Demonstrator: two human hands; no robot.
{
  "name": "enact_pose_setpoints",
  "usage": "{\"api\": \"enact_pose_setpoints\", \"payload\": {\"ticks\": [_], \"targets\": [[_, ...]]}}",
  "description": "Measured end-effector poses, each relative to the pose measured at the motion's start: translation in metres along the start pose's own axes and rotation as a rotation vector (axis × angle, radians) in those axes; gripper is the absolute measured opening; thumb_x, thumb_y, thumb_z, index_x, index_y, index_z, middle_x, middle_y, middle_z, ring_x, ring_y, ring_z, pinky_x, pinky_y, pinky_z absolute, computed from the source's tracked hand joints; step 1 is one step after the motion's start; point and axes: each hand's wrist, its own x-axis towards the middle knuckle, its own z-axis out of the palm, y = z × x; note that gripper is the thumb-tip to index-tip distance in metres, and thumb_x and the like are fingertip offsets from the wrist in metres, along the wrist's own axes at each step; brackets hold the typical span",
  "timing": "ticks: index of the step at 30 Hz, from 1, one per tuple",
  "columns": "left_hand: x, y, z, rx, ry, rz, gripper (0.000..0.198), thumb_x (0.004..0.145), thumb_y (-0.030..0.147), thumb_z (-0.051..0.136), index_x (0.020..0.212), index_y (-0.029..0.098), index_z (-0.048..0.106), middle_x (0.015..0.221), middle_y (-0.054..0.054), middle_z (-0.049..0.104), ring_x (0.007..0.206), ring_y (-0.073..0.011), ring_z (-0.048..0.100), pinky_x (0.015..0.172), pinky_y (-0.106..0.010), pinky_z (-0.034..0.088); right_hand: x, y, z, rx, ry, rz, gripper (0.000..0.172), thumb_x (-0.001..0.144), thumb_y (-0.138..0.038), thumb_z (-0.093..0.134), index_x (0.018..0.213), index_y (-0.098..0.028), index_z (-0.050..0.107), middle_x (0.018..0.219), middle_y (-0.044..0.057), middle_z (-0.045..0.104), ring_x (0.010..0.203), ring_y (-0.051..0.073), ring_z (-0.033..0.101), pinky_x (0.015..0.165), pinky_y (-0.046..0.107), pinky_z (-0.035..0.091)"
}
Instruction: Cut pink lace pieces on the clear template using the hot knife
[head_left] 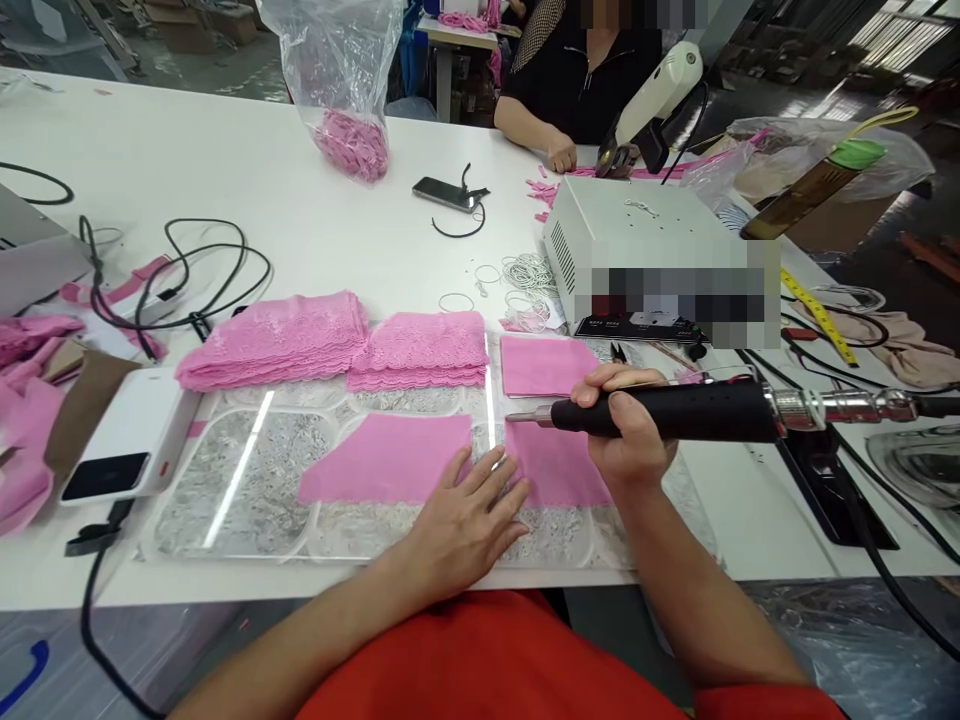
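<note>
My right hand (631,432) is wrapped round a black handheld tool (697,410) with a thin metal tip and a cable at its back end. The tip points left, above the edge of a pink fabric piece (559,465). My left hand (469,515) lies flat with its fingers spread, at the right end of a larger pink fabric piece (382,455). Both pieces rest on a glossy marbled board (240,470). Behind them are a stack of pink lace pieces (274,340), a second lace stack (424,345) and a small pink stack (544,365).
A grey metal box (637,225) stands at the back right, beside tangled white elastic loops (529,275). A white power bank (124,435) sits left, near black cables (202,270). Farther off lie a phone (446,193) and a plastic bag (345,90). A person (555,100) sits opposite.
</note>
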Motion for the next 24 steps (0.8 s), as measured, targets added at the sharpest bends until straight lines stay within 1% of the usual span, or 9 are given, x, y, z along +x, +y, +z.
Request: {"api": "enact_pose_setpoints", "payload": {"ticks": [3,6,9,11,14,19,24], "targets": [[0.000,0.000,-0.001,0.004,0.019,0.005,0.035,0.102,0.036,0.042,0.123,0.014,0.060,0.129,-0.012,0.064,0.126,-0.0294,0.055,0.106,-0.050,0.040,0.001,-0.003,0.000,0.006,0.026,0.015,0.005,0.072,-0.022,0.062,0.076,-0.020,0.061,0.080,0.000,0.063,0.059,0.011,0.058,0.063,0.033,0.049],[-0.004,0.001,-0.003,0.001,0.021,0.030,0.034,0.102,0.035,0.043,0.123,0.014,0.060,0.130,-0.012,0.063,0.128,-0.0285,0.054,0.106,-0.049,0.041,0.000,-0.009,-0.004,0.042,0.047,0.020,0.009,0.069,-0.022,0.059,0.076,-0.020,0.063,0.079,0.000,0.063,0.056,0.011,0.057,0.058,0.031,0.048],[-0.009,0.002,-0.008,-0.029,-0.005,0.071,0.033,0.101,0.034,0.044,0.123,0.015,0.060,0.130,-0.012,0.063,0.129,-0.0264,0.053,0.106,-0.045,0.043,-0.003,-0.014,-0.009,0.074,0.025,0.038,0.012,0.066,-0.022,0.056,0.074,-0.019,0.064,0.075,0.001,0.062,0.052,0.011,0.054,0.052,0.030,0.046],[-0.013,0.003,-0.011,-0.051,-0.008,0.086,0.032,0.101,0.033,0.045,0.122,0.015,0.061,0.128,-0.012,0.064,0.127,-0.0261,0.055,0.105,-0.043,0.044,-0.006,-0.016,-0.010,0.078,0.007,0.057,0.012,0.066,-0.021,0.055,0.074,-0.018,0.064,0.074,0.001,0.061,0.051,0.010,0.053,0.050,0.030,0.046],[-0.016,0.003,-0.014,-0.069,-0.012,0.080,0.032,0.100,0.032,0.047,0.122,0.014,0.061,0.126,-0.013,0.065,0.126,-0.0267,0.056,0.103,-0.042,0.046,-0.010,-0.015,-0.009,0.082,-0.010,0.069,0.011,0.066,-0.022,0.057,0.074,-0.019,0.064,0.074,0.002,0.061,0.051,0.011,0.053,0.050,0.030,0.047],[-0.017,0.003,-0.013,-0.072,-0.036,0.083,0.034,0.099,0.032,0.048,0.125,0.013,0.059,0.127,-0.013,0.065,0.127,-0.0278,0.055,0.104,-0.043,0.046,-0.011,-0.013,-0.006,0.068,-0.032,0.073,0.010,0.067,-0.026,0.061,0.075,-0.020,0.064,0.075,0.001,0.061,0.051,0.011,0.054,0.050,0.031,0.048],[-0.018,0.002,-0.012,-0.082,-0.051,0.088,0.034,0.099,0.034,0.049,0.125,0.014,0.059,0.129,-0.013,0.064,0.129,-0.0266,0.054,0.106,-0.043,0.044,-0.012,-0.013,-0.008,0.042,-0.042,0.047,0.011,0.069,-0.027,0.061,0.076,-0.020,0.062,0.075,0.001,0.061,0.051,0.011,0.053,0.051,0.031,0.048]]}}
